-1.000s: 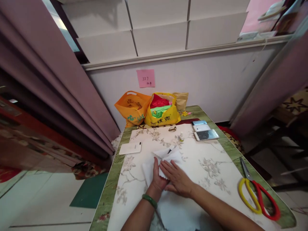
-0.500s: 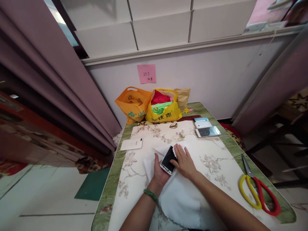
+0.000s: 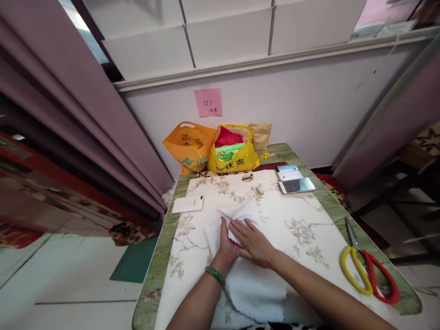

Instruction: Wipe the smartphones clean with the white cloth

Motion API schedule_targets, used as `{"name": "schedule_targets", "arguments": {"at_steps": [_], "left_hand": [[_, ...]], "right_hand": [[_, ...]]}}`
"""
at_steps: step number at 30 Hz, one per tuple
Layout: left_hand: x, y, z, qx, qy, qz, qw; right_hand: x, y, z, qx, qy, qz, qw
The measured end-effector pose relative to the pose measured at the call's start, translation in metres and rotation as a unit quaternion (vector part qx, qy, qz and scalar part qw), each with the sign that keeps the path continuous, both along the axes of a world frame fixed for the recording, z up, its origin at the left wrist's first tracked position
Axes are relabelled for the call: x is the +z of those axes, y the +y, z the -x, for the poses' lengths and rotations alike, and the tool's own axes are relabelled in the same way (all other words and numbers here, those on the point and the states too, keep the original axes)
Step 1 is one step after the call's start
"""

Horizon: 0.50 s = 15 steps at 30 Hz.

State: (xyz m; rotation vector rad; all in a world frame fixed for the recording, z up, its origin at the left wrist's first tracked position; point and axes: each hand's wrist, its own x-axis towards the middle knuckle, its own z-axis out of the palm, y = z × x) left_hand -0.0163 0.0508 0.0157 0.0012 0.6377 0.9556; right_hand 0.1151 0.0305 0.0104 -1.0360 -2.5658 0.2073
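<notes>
My left hand (image 3: 228, 245), with a green bangle (image 3: 215, 276) at the wrist, cradles a phone from below; the phone is now hidden under white cloth and my other hand. Flat on top lies my right hand (image 3: 252, 240), its fingers stretched over a folded part of the white cloth (image 3: 256, 291). The rest of the cloth spreads beneath both hands and toward the near edge of the table.
A white phone (image 3: 188, 204) lies at the left, several phones (image 3: 297, 185) at the back right. Large scissors (image 3: 366, 268) rest at the right edge. Behind stand an orange bag (image 3: 189, 144), a yellow bag (image 3: 233, 162), and a small bottle (image 3: 260, 188) nearer.
My right hand has moved left and down over the phone, bringing the cloth with it. The phone's dark screen, visible before, is now covered.
</notes>
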Motion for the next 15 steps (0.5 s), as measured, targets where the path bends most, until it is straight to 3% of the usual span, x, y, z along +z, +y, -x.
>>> {"name": "schedule_targets", "arguments": {"at_steps": [2, 5, 9, 15], "left_hand": [[0.001, 0.003, -0.003, 0.022, -0.025, -0.035, 0.999], [0.0, 0.006, -0.006, 0.006, -0.042, -0.057, 0.997], [-0.006, 0.004, -0.006, 0.014, 0.01, -0.072, 0.997], [-0.002, 0.001, 0.001, -0.017, 0.007, -0.132, 0.991]], "right_hand": [[-0.003, 0.018, -0.001, -0.038, 0.005, 0.013, 0.999], [-0.01, 0.036, -0.007, -0.126, 0.029, 0.041, 0.991], [-0.024, 0.042, -0.026, -0.209, 0.12, 0.045, 0.97], [-0.042, 0.027, -0.057, -0.325, 0.316, 0.036, 0.891]]}}
